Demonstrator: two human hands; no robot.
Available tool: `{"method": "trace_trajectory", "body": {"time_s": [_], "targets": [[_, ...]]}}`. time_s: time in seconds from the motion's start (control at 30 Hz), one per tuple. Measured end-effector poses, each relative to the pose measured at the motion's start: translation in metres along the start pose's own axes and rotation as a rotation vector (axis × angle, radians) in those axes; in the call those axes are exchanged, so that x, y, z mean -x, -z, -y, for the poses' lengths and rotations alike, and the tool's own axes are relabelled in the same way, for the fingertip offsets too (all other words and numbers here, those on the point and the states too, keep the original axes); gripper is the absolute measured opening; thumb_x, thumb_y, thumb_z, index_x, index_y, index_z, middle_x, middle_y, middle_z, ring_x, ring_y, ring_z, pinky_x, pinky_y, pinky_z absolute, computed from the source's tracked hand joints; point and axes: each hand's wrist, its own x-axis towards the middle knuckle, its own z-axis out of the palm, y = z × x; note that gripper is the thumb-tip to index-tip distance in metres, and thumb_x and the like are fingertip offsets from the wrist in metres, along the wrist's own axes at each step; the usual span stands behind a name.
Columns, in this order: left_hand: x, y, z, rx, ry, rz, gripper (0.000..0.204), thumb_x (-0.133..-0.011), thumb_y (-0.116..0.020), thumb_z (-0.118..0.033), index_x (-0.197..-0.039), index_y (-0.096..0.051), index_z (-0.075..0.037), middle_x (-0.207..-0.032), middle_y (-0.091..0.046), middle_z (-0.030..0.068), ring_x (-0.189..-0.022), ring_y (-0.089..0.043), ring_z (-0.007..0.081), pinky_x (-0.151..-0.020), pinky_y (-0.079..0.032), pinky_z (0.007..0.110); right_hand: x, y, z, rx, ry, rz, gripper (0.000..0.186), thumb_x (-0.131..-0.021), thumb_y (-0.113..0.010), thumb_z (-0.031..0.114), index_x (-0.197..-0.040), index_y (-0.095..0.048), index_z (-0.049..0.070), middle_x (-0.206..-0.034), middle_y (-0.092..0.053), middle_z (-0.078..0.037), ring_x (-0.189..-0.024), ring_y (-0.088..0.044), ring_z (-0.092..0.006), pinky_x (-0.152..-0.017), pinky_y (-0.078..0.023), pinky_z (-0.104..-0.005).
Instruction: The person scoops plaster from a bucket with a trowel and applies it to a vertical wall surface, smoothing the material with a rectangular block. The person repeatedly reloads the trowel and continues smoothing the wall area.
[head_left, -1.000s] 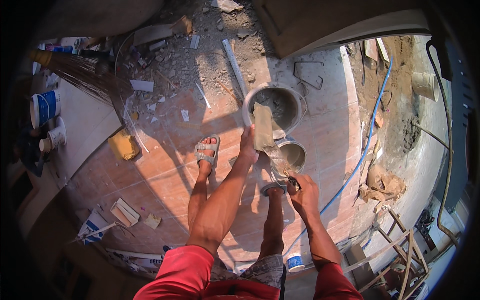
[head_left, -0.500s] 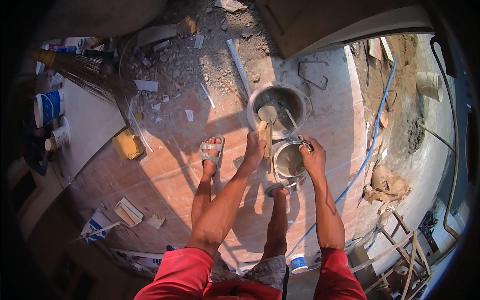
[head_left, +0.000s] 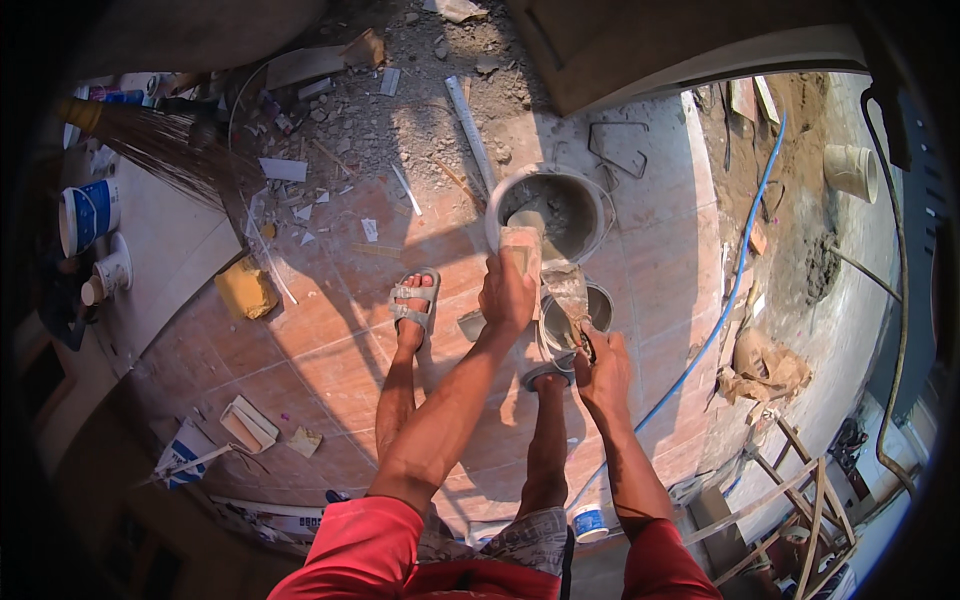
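Observation:
My left hand (head_left: pixel 508 293) is closed around a wooden float (head_left: pixel 520 240), its flat, pale face showing above my fingers. My right hand (head_left: pixel 602 370) grips a trowel (head_left: pixel 570 288) by the handle. The trowel's mortar-smeared blade points up and left, close to the float's lower right edge; whether they touch I cannot tell. Beyond the float stands a large round bucket (head_left: pixel 603 215) with wet grey mortar (head_left: pixel 575 222) inside. A smaller bucket (head_left: pixel 604 300) sits nearer my feet, partly hidden behind the trowel and my right hand.
Rubble (head_left: pixel 420 110) and offcuts lie ahead on the tiled floor. A blue hose (head_left: pixel 735 295) runs along the right. On the left are a yellow block (head_left: pixel 246 288), a broom (head_left: pixel 150 145) and a white-and-blue pail (head_left: pixel 90 215). A bent metal rod (head_left: pixel 620 145) lies past the large bucket.
The float has turned from edge-on so its flat face shows. My right hand has moved left and a little nearer me, bringing the trowel blade from the large bucket to beside the float.

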Motion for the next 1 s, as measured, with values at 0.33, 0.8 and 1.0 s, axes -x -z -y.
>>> {"method": "trace_trajectory", "body": {"time_s": [0.33,0.8,1.0], "targets": [[0.009,-0.010,-0.004,-0.129,0.007,0.053,0.046,-0.081,-0.066,-0.013,-0.121,-0.043,-0.006,-0.107,-0.053,0.0209,-0.097,-0.061,0.0398,-0.077,-0.051,0.050,-0.029,-0.021,0.011,0.099,-0.085,0.008,0.043,-0.077,-0.060,0.008,-0.120,-0.063,0.005,-0.099,-0.053,-0.021,-0.093,-0.056,-0.0392,-0.081,-0.046,-0.0456],[0.015,-0.014,0.028,-0.002,-0.016,0.047,0.044,-0.084,-0.060,-0.014,-0.123,-0.044,-0.002,-0.105,-0.057,0.0233,-0.091,-0.062,0.0381,-0.075,-0.051,0.049,-0.127,-0.087,-0.080,-0.447,-0.225,-0.053,0.031,-0.086,-0.059,0.014,-0.112,-0.064,0.000,-0.084,-0.067,-0.018,-0.068,-0.066,-0.0277,-0.064,-0.051,-0.0404],[-0.020,-0.013,0.082,0.939,0.680,0.549,0.027,-0.094,-0.049,-0.030,-0.104,-0.060,-0.008,-0.093,-0.067,0.0101,-0.082,-0.065,0.0215,-0.065,-0.050,0.036,-0.140,-0.095,-0.097,-1.300,-0.696,0.131,0.024,-0.095,-0.052,0.015,-0.114,-0.055,0.000,-0.076,-0.061,-0.012,-0.050,-0.055,-0.0190,-0.043,-0.043,-0.0279]]}}
